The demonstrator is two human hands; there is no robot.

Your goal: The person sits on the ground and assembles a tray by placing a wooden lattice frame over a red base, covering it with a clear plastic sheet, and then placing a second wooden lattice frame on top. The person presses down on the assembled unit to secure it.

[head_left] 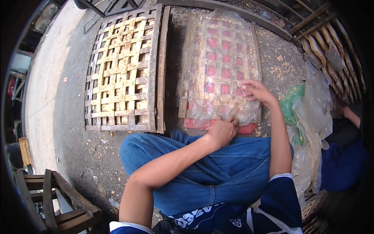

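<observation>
Two hands overlie cloudy plastic: right hand loosely spread, left hand (tips obscured) with grip unclear.

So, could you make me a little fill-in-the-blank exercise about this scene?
1. The uncovered woven rack on top lies to the ______ of the clear plastic sheet spread in front of the person.
2. The left grip is at that sheet's near edge, where a strip coloured ______ sticks out.
3. The person's trousers are coloured ______.
4. Beside the loose clear plastic on the right, the brightly coloured piece is ______.

Missing words: left; red; blue; green.
</observation>
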